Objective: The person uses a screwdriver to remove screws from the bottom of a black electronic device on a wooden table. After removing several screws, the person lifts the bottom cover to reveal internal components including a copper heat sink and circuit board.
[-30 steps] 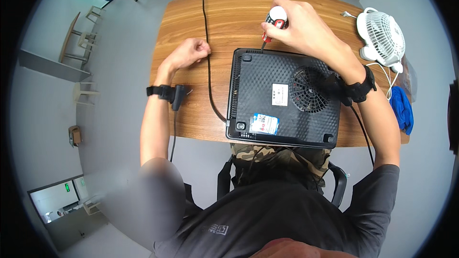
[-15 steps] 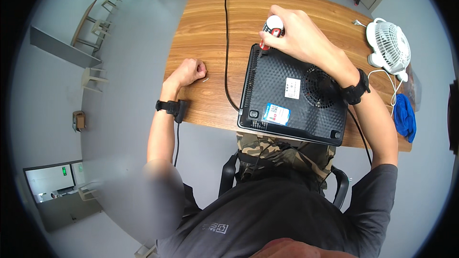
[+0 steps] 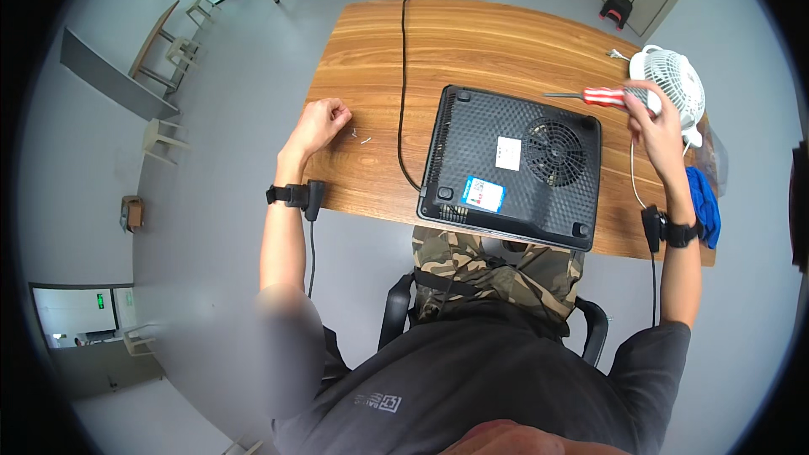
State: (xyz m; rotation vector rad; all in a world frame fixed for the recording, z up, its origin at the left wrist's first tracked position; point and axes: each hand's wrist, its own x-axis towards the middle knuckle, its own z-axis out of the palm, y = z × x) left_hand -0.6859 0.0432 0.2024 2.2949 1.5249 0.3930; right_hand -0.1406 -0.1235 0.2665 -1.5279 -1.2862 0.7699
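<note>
A black induction cooker [image 3: 514, 223] lies bottom side up on the table, showing its round fan vent, corner feet and two labels. To its right, my right hand [image 3: 661, 122] holds a screwdriver [image 3: 602, 97] by its red, white and dark handle. The bare shaft points left, raised clear of the cooker's far right corner. My left hand [image 3: 324, 125] rests at the table's left side with its fingers curled in; whatever they hold, if anything, is hidden. Beside it lie a few small pale pieces [image 3: 365, 141] that look like screws.
A white fan [image 3: 670, 76] stands at the table's right edge, with a blue cloth [image 3: 702, 202] nearer me. A black cord [image 3: 404, 76] runs along the wooden table [image 3: 354, 50] left of the cooker. The cooker's near edge overhangs my lap.
My right hand has lifted the screwdriver off the cooker's far left corner, carried it right and laid it over sideways. My left hand shifted slightly, and more small pieces show beside it.
</note>
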